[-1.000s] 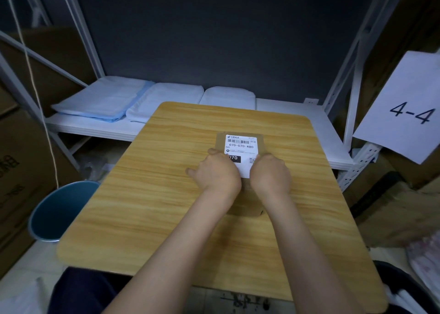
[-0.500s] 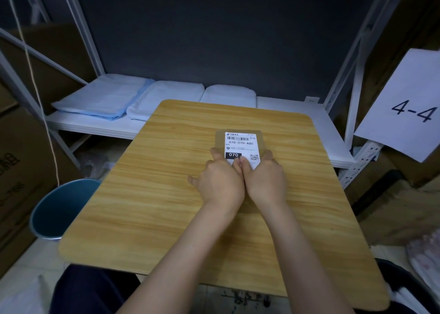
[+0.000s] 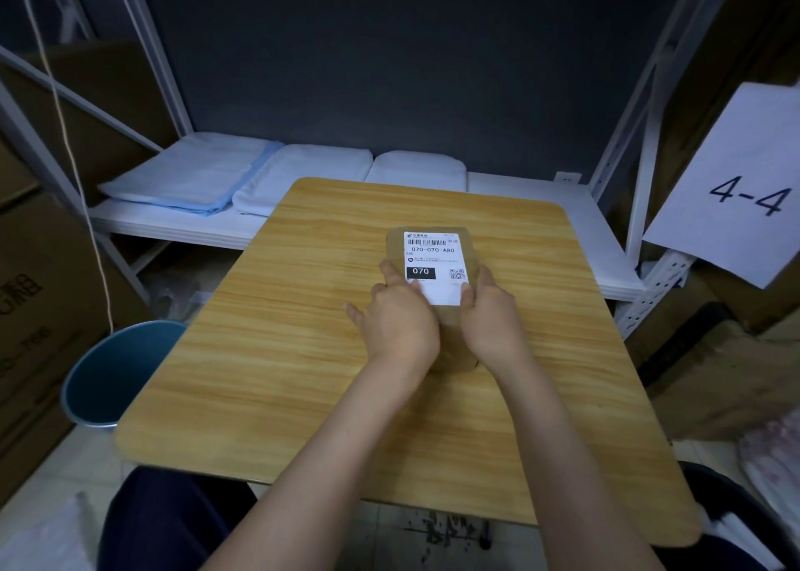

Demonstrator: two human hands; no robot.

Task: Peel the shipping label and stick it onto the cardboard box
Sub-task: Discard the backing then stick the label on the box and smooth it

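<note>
Two hands on the job, both flat on the top of the cardboard box (image 3: 450,332). Box sits on the wooden surface (image 3: 303,354), right of centre and toward the far half. Shipping label (image 3: 433,267) already lies on the box top, far edge near the far edge of the box, print readable ("070-070-A80", black "070" block).

Left hand (image 3: 400,324): fingers spread, tips pressing the near left part of the label. Right hand (image 3: 491,321): fingers along the label's right edge. Neither grip is closed on anything; both are open palms pressing down.

Handling, as judgement:
- Label: thin, limp paper, adhesive back; likely to crease or trap bubbles if pressed unevenly. Best worked by smoothing outward, not pinched.
- Box: small, probably light, stiff enough to take the pressure; may slide on the smooth surface unless pinned down.

Hidden or unclear:
- Near half of the box is mostly covered by hands and wrists; its full outline is not visible.
- Near corners of the label sit under the fingertips, so adhesion there cannot be checked.
- Small print and QR code are too fine to read.
- Peeled backing: not seen.
</note>
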